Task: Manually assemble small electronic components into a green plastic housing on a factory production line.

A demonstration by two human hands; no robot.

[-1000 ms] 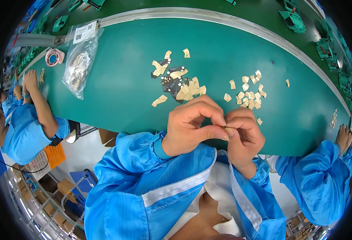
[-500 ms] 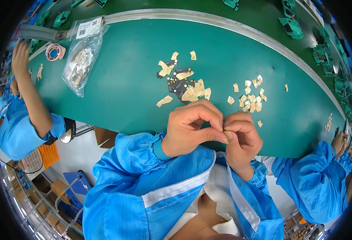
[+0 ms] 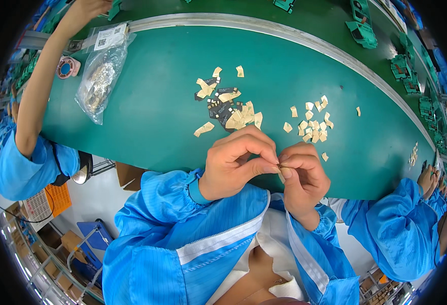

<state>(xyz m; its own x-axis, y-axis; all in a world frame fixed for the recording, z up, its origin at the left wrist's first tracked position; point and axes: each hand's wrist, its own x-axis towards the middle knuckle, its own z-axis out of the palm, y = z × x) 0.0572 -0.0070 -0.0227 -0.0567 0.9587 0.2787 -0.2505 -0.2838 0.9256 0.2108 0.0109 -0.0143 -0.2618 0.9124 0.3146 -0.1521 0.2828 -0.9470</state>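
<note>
My left hand [image 3: 240, 165] and my right hand [image 3: 305, 175] meet at the near edge of the green table. Both are closed in a fingertip pinch on a small tan piece [image 3: 283, 171], mostly hidden by the fingers. Beyond my left hand lies a loose pile of black flat flexible circuit pieces [image 3: 224, 111] with tan curved pieces [image 3: 243, 117] over and around them. To the right of that pile, several small tan bits [image 3: 312, 127] are scattered on the tabletop.
A clear plastic bag [image 3: 100, 84] of small parts and a tape roll [image 3: 68, 67] lie at the left. Behind a metal rail [image 3: 223, 19], green fixtures [image 3: 361, 33] stand on a darker green surface. Co-workers' arms [image 3: 40, 94] flank me, one reaching past the rail.
The left co-worker's arm has swung up and forward over the rail to a green fixture. My hands stay pinched together, fingers shifted slightly; the whole view has drifted a little.
</note>
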